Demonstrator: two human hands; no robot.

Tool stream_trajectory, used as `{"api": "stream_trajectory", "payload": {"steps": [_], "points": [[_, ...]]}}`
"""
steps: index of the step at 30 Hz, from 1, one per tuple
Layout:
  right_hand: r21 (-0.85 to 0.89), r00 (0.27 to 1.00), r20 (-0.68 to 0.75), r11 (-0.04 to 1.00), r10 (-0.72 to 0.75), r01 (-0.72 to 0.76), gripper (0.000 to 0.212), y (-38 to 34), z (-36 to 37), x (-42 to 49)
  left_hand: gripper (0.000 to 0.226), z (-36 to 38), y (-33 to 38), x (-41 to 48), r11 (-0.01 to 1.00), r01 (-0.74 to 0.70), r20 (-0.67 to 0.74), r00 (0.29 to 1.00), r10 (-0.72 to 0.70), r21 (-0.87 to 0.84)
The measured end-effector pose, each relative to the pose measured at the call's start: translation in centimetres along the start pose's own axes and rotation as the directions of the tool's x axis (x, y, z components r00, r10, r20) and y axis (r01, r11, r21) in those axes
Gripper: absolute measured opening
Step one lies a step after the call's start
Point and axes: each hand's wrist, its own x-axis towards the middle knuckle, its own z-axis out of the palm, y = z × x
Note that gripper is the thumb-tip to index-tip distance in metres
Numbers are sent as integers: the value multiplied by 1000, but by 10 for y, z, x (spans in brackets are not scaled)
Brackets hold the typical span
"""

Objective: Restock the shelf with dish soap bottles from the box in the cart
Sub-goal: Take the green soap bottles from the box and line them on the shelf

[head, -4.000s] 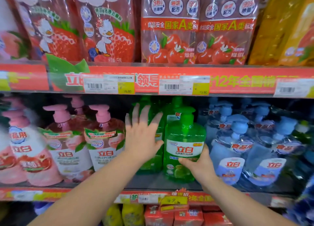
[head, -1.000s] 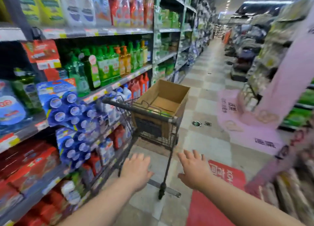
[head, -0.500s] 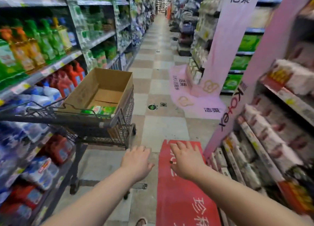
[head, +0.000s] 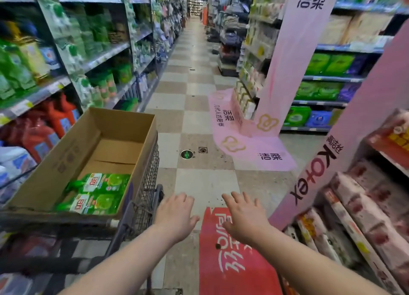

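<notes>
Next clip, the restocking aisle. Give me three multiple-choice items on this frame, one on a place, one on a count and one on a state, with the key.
1. Where in the cardboard box do the green soap bottles lie?
A. At the end nearest the person
B. At the far end
C. Upright in the middle

2. How many bottles show in the box?
A. One
B. Two
C. Five

3. What state are the left hand and the right hand in?
A. Both open, holding nothing
B. Each grips a bottle
C. Both are fists

Key: 1 A, the bottles lie flat by the near wall and the far half is bare cardboard. 2 B, two labelled bottles lie side by side. 3 A, the fingers of both are spread and touch nothing.
</notes>
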Motion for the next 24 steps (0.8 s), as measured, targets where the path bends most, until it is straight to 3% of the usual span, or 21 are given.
{"api": "stream_trajectory", "payload": {"steps": [7, 13, 19, 24], "points": [[-18, 985, 27, 985, -172, 172, 68, 2, -15, 126, 50, -4, -42, 85, 988, 156, 1, 988, -156, -20], [-54, 925, 20, 924, -378, 379, 70, 8, -38, 244, 50, -14, -71, 155, 925, 376, 9, 927, -376, -61], [-81, 820, 62, 816, -568, 572, 70, -14, -63, 337, 52, -24, -103, 189, 799, 588, -8, 805, -593, -122], [-63, 678, 139, 677, -722, 733, 71, -77, -60, 379, 54, -22, -153, 173, 640, 754, 13, 649, -761, -146]]}}
